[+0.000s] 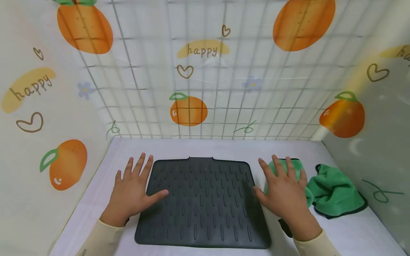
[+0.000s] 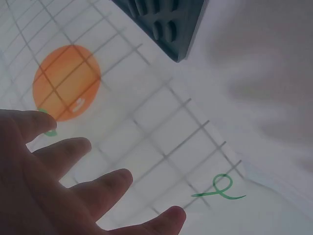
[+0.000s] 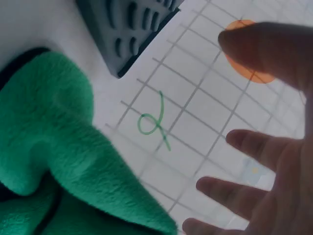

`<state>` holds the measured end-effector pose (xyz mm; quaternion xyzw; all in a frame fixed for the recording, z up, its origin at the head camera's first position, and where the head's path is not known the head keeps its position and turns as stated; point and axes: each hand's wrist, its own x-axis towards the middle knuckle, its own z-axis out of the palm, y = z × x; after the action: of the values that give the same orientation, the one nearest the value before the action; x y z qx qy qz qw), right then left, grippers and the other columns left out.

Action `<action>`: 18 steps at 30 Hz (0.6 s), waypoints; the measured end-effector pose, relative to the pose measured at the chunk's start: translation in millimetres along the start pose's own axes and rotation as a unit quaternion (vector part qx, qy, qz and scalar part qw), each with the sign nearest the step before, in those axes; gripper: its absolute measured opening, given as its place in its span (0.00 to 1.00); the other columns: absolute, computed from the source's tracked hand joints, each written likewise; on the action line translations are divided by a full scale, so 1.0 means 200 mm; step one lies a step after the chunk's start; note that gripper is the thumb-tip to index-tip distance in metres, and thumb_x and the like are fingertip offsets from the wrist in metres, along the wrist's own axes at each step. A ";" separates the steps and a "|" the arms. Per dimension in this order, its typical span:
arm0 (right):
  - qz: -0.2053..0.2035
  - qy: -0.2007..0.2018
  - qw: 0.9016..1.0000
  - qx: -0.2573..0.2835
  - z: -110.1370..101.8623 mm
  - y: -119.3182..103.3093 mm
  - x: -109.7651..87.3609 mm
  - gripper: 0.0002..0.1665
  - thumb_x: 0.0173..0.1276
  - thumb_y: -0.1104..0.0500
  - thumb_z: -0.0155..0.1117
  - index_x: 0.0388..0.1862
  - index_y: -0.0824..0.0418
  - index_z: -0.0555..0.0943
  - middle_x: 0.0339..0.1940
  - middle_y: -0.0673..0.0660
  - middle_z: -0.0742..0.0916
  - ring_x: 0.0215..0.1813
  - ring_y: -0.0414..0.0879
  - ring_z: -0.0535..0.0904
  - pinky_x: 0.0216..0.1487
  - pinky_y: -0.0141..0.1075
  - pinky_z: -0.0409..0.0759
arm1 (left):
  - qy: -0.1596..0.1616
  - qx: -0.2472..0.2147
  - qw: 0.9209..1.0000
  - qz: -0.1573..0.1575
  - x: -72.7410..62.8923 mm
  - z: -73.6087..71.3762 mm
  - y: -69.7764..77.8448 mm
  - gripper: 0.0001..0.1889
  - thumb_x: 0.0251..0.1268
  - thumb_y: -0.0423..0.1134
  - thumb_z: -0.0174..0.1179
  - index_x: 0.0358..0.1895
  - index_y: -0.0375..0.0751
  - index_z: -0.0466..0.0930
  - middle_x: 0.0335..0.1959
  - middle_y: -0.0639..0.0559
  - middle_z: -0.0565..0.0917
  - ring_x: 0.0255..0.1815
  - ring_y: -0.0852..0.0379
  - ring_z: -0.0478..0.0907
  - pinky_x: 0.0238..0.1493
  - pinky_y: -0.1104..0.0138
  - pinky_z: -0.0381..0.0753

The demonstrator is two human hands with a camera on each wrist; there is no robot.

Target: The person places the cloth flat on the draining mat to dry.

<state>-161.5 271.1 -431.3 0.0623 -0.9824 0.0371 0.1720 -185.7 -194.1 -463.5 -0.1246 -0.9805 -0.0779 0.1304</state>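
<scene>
Table (image 1: 224,148): dark ribbed mat (image 1: 205,202) lies flat near the middle, its tab (image 1: 200,160) facing the far edge and a strip of white surface left between. Near table edge out of view. Green cloth (image 1: 339,193) with black trim lies crumpled by the right edge, partly behind the right hand; one piece or two, cannot tell.

Left hand (image 1: 131,193): fingers spread wide, holding nothing, thumb across the mat's left edge in the head view. Right hand (image 1: 285,190): likewise spread and without a hold, thumb tip at the mat's right edge, fingers in front of the cloth. Contact with either thing cannot be settled for certain.

Handling, as judged: the mat looks wide and perhaps flexible, so any lift would go best with both side edges pinched at matching points and the surface kept level. Cloth sits close to the right hand; fingers should gather a real fold, not just the trim, and avoid dragging the mat's corner askew
</scene>
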 end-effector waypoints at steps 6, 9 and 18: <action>0.043 -0.001 0.999 -0.001 0.02 0.05 0.00 0.54 0.57 0.43 0.81 0.80 0.51 0.68 0.81 0.72 0.65 0.80 0.80 0.49 0.64 0.85 0.45 | -0.001 -0.004 1.000 -0.006 -0.02 0.01 0.01 0.64 0.53 0.91 0.44 0.88 0.60 0.37 0.88 0.49 0.46 0.85 0.31 0.46 0.66 0.22 0.54; 0.058 -0.004 0.998 0.004 0.03 0.08 0.00 0.54 0.55 0.47 0.84 0.79 0.54 0.70 0.80 0.74 0.65 0.79 0.81 0.49 0.64 0.86 0.42 | 0.002 -0.004 1.000 -0.007 -0.02 0.01 0.00 0.64 0.53 0.91 0.44 0.88 0.60 0.38 0.88 0.49 0.46 0.84 0.31 0.46 0.66 0.22 0.55; 0.087 -0.035 0.995 0.024 0.07 0.16 0.00 0.52 0.55 0.48 0.84 0.76 0.58 0.71 0.79 0.77 0.63 0.78 0.84 0.46 0.60 0.88 0.43 | 0.012 0.000 1.000 -0.001 -0.05 0.02 0.00 0.63 0.55 0.90 0.43 0.88 0.58 0.40 0.88 0.47 0.47 0.83 0.28 0.50 0.64 0.25 0.63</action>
<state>-170.7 301.3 -446.6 -0.0186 -0.9884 0.0730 0.1323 -178.0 -195.6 -470.6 -0.1226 -0.9790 -0.0797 0.1423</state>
